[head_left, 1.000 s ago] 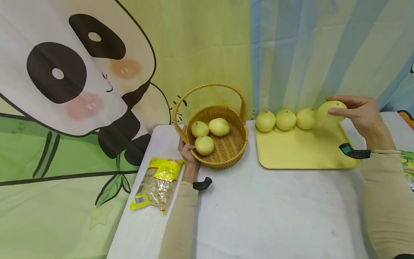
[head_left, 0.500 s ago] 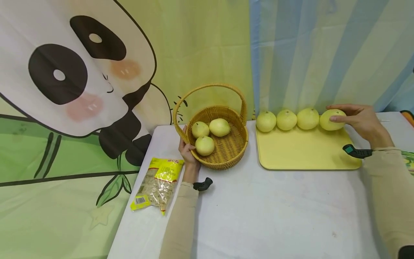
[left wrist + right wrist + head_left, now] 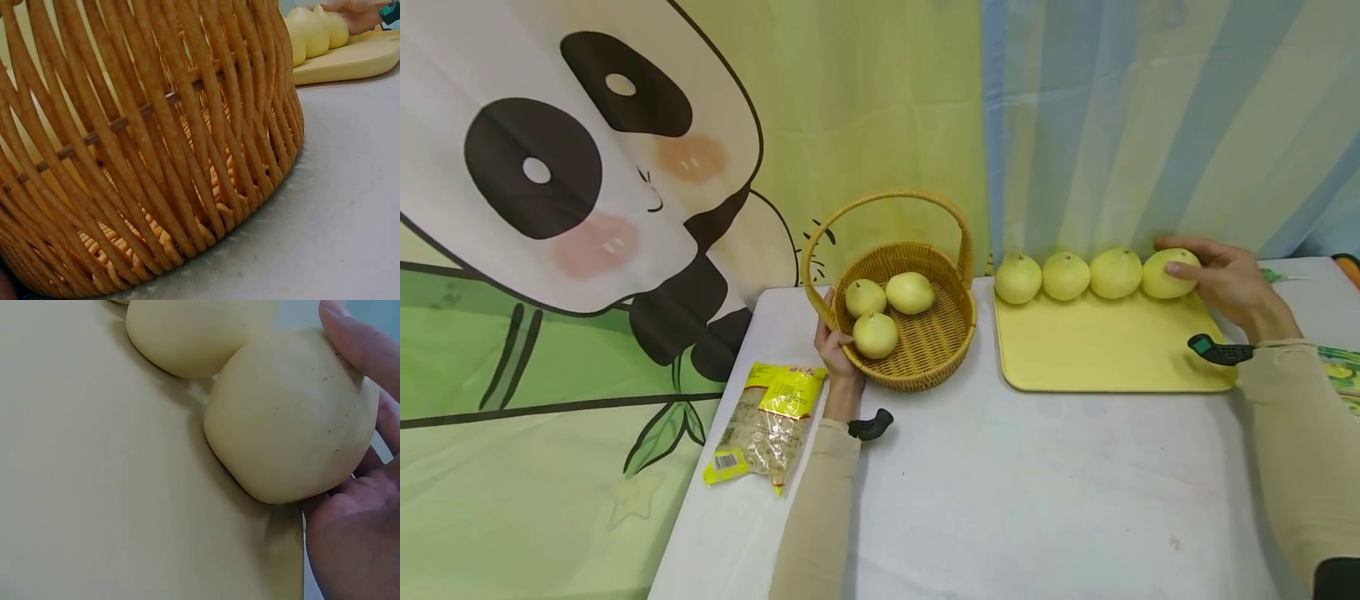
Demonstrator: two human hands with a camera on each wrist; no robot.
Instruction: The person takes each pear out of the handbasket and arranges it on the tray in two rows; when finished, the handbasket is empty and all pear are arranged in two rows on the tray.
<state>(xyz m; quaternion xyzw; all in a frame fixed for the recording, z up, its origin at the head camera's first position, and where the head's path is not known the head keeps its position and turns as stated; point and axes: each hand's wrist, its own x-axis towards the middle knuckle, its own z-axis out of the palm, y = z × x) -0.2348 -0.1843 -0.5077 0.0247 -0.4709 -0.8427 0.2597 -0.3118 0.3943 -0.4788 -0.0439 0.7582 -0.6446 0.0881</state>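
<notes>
My left hand (image 3: 837,350) grips the left side of a wicker basket (image 3: 951,354), its thumb at the rim. Inside the basket lie three pale yellow-green pears (image 3: 910,293). The woven wall (image 3: 162,137) fills most of the left wrist view. With my right hand (image 3: 1236,283) I hold a pear (image 3: 1168,273) at the right end of a row on a yellow tray (image 3: 1112,350), thumb on the near side and fingers behind. In the right wrist view this pear (image 3: 290,419) sits low at the tray's edge, against its neighbour (image 3: 194,334).
Several pears stand in line along the tray's back edge, such as the leftmost pear (image 3: 1018,280). A yellow-and-clear plastic food packet (image 3: 767,425) lies left of the basket. A green printed packet (image 3: 1343,375) shows at the right edge. Printed curtains (image 3: 872,100) hang behind the white table (image 3: 1037,492).
My right hand has lowered its pear from above the tray onto the right end of the row. My left hand and the basket have stayed in place.
</notes>
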